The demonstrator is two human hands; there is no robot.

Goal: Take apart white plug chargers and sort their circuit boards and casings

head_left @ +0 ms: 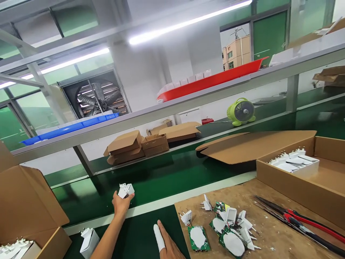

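Note:
My left hand (121,205) reaches out over the green bench and is closed around a white plug adapter (125,190), held between thumb and fingers. Low in the view, my right hand (169,242) has its fingers stretched out over the dark green mat (140,230); a white cover wraps one finger. Left of my left forearm stands another white plug adapter (89,242). To the right of my right hand, several green circuit boards (198,237) with white pads lie on a brown board, along with white plug pieces (245,230), some wired to the boards.
Red-handled pliers (293,216) and tweezers lie on the brown board (266,223). At right, an open carton (291,183) holds white adapters; another carton (54,241) stands at left. Behind are flattened cardboard (258,145), small boxes (126,145), a green fan (241,111) and a shelf with a red tray (210,82).

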